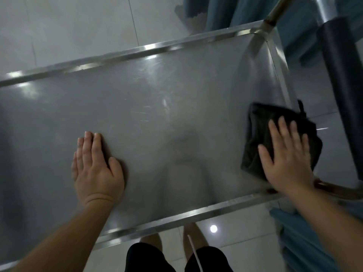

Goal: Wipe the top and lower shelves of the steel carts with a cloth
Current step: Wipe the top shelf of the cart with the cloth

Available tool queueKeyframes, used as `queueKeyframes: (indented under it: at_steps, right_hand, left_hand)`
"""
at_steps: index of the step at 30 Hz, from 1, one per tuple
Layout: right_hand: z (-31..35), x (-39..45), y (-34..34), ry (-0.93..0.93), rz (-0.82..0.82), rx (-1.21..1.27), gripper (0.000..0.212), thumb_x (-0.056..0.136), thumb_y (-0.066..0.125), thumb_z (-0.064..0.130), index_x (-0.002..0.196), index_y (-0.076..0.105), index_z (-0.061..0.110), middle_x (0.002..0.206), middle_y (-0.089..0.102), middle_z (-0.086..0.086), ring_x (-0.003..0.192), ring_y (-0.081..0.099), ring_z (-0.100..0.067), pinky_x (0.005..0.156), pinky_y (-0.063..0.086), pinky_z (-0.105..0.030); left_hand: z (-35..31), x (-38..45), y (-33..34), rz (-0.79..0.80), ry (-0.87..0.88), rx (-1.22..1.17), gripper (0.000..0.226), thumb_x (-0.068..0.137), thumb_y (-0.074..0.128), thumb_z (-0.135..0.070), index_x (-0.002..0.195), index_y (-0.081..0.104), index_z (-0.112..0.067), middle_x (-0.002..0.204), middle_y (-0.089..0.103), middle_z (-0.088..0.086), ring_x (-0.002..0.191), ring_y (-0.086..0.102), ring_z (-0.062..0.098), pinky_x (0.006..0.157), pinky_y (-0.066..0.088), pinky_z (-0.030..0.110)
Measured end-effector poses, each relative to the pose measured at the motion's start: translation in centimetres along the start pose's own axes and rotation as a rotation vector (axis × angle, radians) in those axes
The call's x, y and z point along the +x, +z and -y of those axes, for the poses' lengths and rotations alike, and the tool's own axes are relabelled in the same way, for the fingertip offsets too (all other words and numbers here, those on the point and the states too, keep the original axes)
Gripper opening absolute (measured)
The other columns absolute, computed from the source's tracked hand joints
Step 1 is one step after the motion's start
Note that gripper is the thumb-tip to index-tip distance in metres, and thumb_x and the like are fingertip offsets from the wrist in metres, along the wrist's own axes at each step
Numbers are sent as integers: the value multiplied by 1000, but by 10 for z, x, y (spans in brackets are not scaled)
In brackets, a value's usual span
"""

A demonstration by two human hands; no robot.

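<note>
The steel cart's top shelf [157,107] fills the view, a flat grey sheet with a raised shiny rim. A folded black cloth [261,130] lies at the shelf's right end, close to the rim. My right hand [288,154] presses flat on the cloth with fingers spread and straight. My left hand [96,165] rests flat on the bare steel left of centre, fingers together and straight. The lower shelf is hidden under the top one.
The cart's handle [337,79], with a dark grip, rises at the right end. Blue curtain fabric [225,10] hangs beyond the far right corner. Pale floor tiles [68,26] lie beyond the far rim. My legs [176,252] stand against the near rim.
</note>
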State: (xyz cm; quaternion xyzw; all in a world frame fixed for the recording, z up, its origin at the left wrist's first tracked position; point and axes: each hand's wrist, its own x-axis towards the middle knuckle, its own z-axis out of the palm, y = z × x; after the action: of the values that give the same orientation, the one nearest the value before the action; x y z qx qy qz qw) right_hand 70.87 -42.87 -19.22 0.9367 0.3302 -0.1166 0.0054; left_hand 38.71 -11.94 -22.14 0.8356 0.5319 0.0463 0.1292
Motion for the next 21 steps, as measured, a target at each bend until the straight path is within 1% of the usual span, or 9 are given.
queueKeyframes:
  at_steps: [3, 5, 7, 10, 12, 15, 18, 21]
  right_hand:
    - [-7, -71, 16, 27, 61, -18, 75, 106, 19, 63, 170, 6, 25, 178, -1, -1, 164, -2, -28, 129, 10, -58]
    - [-5, -81, 20, 26, 90, -23, 75, 106, 18, 64, 170, 3, 27, 178, -2, -1, 164, -4, -27, 129, 10, -58]
    - [5, -65, 17, 3, 99, -20, 75, 107, 18, 62, 170, 5, 24, 178, 0, -4, 163, -3, -29, 129, 10, -59]
    - [31, -11, 10, -123, 43, -39, 75, 105, 30, 56, 168, 24, 16, 175, 17, -11, 162, 12, -37, 128, 14, -62]
    - [55, 40, 2, -189, 6, -43, 74, 103, 32, 56, 167, 26, 19, 175, 21, -9, 161, 16, -35, 128, 14, -60]
    - [95, 128, -10, -237, -21, -21, 75, 102, 26, 61, 168, 20, 26, 176, 16, -2, 162, 12, -30, 130, 9, -56]
    - [130, 210, -23, -226, -17, -11, 78, 99, 16, 66, 169, 8, 31, 178, 3, 3, 163, 1, -26, 131, 2, -52]
    - [156, 256, -34, -217, -16, -2, 78, 100, 11, 65, 169, -1, 31, 178, -6, 4, 163, -8, -27, 131, 0, -52]
  left_hand:
    - [0, -1, 0, 0, 10, 6, 74, 95, 40, -33, 165, 29, -16, 175, 22, 5, 162, 14, 23, 131, 9, 42]
    - [1, -2, 0, 4, 7, 15, 74, 95, 39, -34, 166, 28, -16, 175, 21, 5, 163, 12, 22, 132, 7, 41]
    - [0, -2, 1, 5, 13, 19, 74, 96, 38, -35, 166, 27, -15, 176, 20, 5, 163, 11, 22, 132, 5, 40]
    - [0, -1, 1, 3, 13, 21, 74, 97, 38, -35, 167, 27, -14, 176, 20, 6, 163, 11, 22, 132, 4, 39]
    - [1, -1, 2, 0, 12, 21, 74, 97, 39, -34, 167, 27, -14, 175, 21, 6, 163, 12, 22, 131, 5, 38]
    - [3, 1, 3, 5, 13, 26, 74, 97, 38, -36, 167, 26, -16, 176, 19, 4, 163, 10, 20, 132, 4, 38]
    - [5, 1, 3, 11, 17, 29, 74, 98, 37, -37, 168, 23, -18, 176, 17, 2, 163, 7, 18, 132, 2, 38]
    - [5, 4, 4, -4, 10, 23, 73, 98, 38, -36, 167, 25, -18, 176, 18, 3, 163, 9, 20, 132, 3, 38]
